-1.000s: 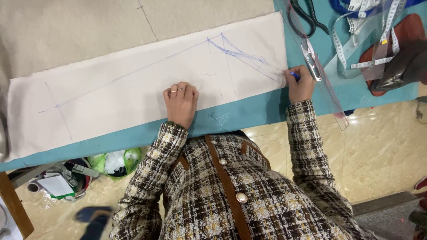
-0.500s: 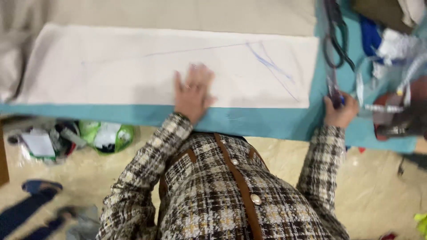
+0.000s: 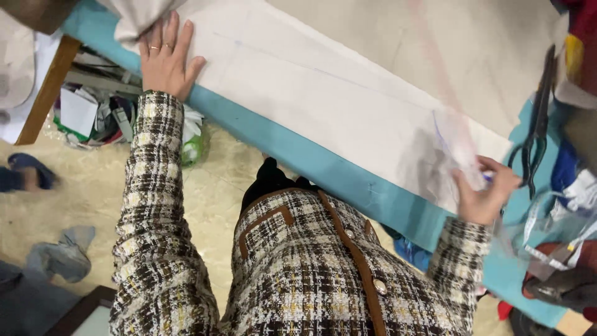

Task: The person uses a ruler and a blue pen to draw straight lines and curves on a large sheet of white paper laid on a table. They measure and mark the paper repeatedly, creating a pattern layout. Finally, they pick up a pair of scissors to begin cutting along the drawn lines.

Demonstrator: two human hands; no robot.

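Left hand: fingers spread and flat, palm down on the left end of the white fabric; two rings show on the fingers. It grips nothing, only presses.

Right hand: fingers curled together around the near end of a clear ruler, which is blurred and runs away toward the far side across the cloth. A small blue tip shows at the fingers, possibly a marker; too blurred to be sure.

White fabric: long strip lying flat along the counter, which has a teal cover showing as a band along the near edge. Faint blue lines are drawn on the cloth, densest beside the right hand.

Black scissors: lying on the counter just right of the right hand, not touched.

Measuring tape: loose coils at the right end of the counter, among blurred coloured items.

Sleeves: checked tweed jacket with brown trim.

Floor: beige tiles; a heap of scraps and paper under the counter's left end.
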